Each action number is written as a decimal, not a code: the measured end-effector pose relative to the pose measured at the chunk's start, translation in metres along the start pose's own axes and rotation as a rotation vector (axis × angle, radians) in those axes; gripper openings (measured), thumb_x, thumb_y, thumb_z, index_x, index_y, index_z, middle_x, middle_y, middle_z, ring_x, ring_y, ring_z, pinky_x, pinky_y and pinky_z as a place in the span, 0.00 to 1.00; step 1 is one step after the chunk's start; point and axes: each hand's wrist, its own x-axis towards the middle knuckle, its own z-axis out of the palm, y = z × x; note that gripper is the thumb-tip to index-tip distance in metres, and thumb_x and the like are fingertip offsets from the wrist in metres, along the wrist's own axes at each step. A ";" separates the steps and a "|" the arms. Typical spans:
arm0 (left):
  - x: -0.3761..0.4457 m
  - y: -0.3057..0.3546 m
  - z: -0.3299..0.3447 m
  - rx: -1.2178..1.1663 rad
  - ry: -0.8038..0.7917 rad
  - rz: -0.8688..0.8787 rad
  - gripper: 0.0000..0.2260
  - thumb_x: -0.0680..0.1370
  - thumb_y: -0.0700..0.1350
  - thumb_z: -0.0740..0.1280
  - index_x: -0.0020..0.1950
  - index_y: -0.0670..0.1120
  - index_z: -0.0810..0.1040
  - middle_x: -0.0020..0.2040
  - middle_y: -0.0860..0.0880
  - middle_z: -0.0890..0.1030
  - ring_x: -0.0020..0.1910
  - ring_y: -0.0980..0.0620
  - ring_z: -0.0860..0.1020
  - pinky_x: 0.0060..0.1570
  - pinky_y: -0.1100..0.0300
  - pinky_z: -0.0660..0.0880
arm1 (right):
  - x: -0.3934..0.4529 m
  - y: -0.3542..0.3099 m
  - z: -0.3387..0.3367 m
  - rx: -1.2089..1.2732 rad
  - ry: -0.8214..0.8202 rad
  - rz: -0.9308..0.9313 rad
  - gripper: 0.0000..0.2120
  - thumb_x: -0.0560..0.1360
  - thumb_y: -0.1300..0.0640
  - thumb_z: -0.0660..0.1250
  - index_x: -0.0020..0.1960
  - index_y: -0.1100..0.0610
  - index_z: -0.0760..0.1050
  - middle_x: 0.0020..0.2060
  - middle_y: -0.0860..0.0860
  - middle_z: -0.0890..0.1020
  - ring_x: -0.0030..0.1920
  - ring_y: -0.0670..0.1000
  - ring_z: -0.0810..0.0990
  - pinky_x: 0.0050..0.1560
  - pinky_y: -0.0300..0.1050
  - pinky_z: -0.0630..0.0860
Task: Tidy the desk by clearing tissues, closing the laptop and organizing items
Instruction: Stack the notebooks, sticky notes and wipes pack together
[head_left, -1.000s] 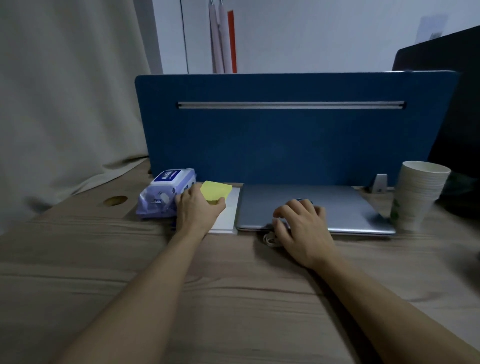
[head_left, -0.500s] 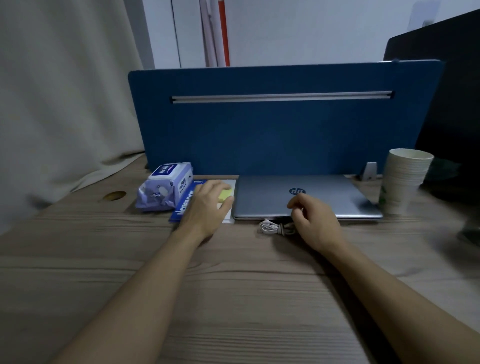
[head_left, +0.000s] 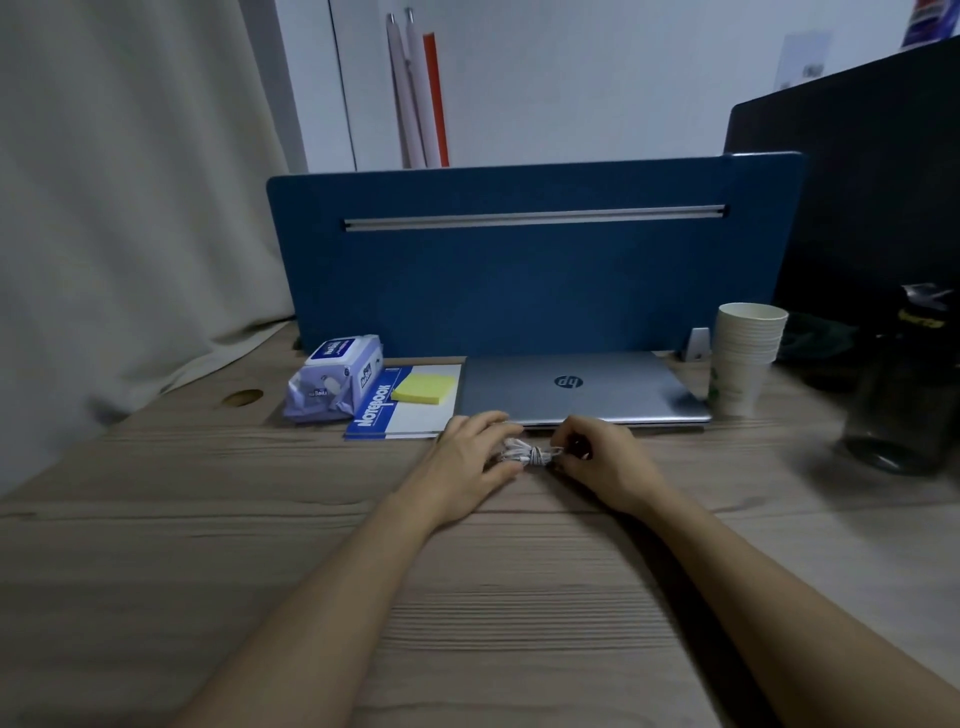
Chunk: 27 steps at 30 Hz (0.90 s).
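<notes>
A wooden desk fills the lower view, with a blue divider panel standing upright along its far edge. A beige curtain hangs at the left. Against the foot of the panel lies a closed silver laptop, lid down. Just left of it, touching or nearly so, lies a notebook with a blue spine strip, and a yellow pad of sticky notes rests on its cover. Left of the notebook sits a pack of wet wipes, pressed up beside it. Right of the laptop stands a stack of paper cups, upright. A dark bottle stands near the right edge, blurred.

In front of the laptop's near edge, a small bundled white cable lies on the desk between both hands. The left hand has fingers curled round the bundle's left end. The right hand pinches its right end with bent fingers.
</notes>
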 end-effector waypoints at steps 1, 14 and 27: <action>-0.002 -0.001 0.000 -0.013 -0.006 -0.002 0.21 0.79 0.56 0.65 0.71 0.56 0.71 0.71 0.56 0.70 0.68 0.54 0.64 0.67 0.59 0.60 | -0.001 -0.001 0.001 0.032 0.013 -0.003 0.09 0.70 0.61 0.73 0.42 0.49 0.75 0.37 0.43 0.79 0.38 0.44 0.77 0.36 0.26 0.67; -0.005 -0.021 -0.028 -0.280 0.293 -0.082 0.03 0.78 0.45 0.71 0.50 0.49 0.81 0.48 0.54 0.80 0.43 0.60 0.80 0.43 0.74 0.73 | 0.023 -0.011 0.029 0.314 0.079 0.040 0.13 0.70 0.62 0.73 0.50 0.49 0.77 0.41 0.43 0.82 0.41 0.42 0.81 0.46 0.31 0.75; 0.001 -0.104 -0.047 -0.096 0.367 -0.319 0.04 0.78 0.44 0.69 0.52 0.48 0.80 0.51 0.51 0.80 0.46 0.54 0.78 0.45 0.63 0.73 | 0.028 0.000 0.029 0.302 0.015 0.040 0.11 0.73 0.61 0.70 0.52 0.49 0.77 0.40 0.45 0.83 0.41 0.43 0.80 0.43 0.31 0.73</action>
